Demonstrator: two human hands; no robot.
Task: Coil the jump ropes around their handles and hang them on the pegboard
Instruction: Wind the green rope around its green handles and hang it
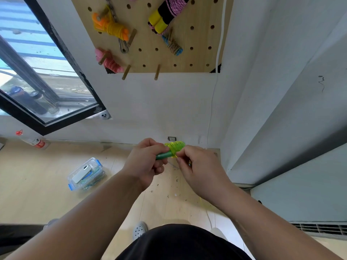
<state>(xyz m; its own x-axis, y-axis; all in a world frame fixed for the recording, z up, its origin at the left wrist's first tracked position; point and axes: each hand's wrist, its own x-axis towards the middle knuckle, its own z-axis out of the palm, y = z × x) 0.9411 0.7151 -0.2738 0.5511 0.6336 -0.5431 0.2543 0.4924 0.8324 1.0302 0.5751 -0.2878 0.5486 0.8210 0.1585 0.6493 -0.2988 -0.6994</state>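
While the left hand (144,162) grips the green handle (163,156) at centre frame, the right hand (201,171) pinches the yellow-green rope (175,147), which lies wound in close turns round the handle's far end. We judge the coiling nearly complete; whether a loose tail remains we cannot tell, since the right hand hides that side.

Risks, as we judge them:
- The cord looks like stiff plastic. If the right-hand pinch slackens before the end is tucked, the turns may spring off the handle.
- The turns sit bunched at the tip, so a pull towards the tip may slide them off.
- The pegboard (146,59) sits well above the hands, at upper centre. Reaching up one-handed may loosen the bundle, and a bundle seated shallowly may drop off.

Count:
- One rope in hand.
- Four coiled ropes on the pegboard: an orange-and-yellow bundle (112,28), a pink cord on yellow-and-black handles (170,11), a small blue-handled bundle (174,46) and a pink bundle (109,61). A fifth pink item is cut off by the top edge.
- Two bare wooden pegs (126,72) along the board's lower edge.
- One chain with a snap hook (123,46).
- On the floor (47,184): one clear lidded box (85,174) at lower left, one bottle (36,143) at far left, and one striped cord (174,165) below the hands.
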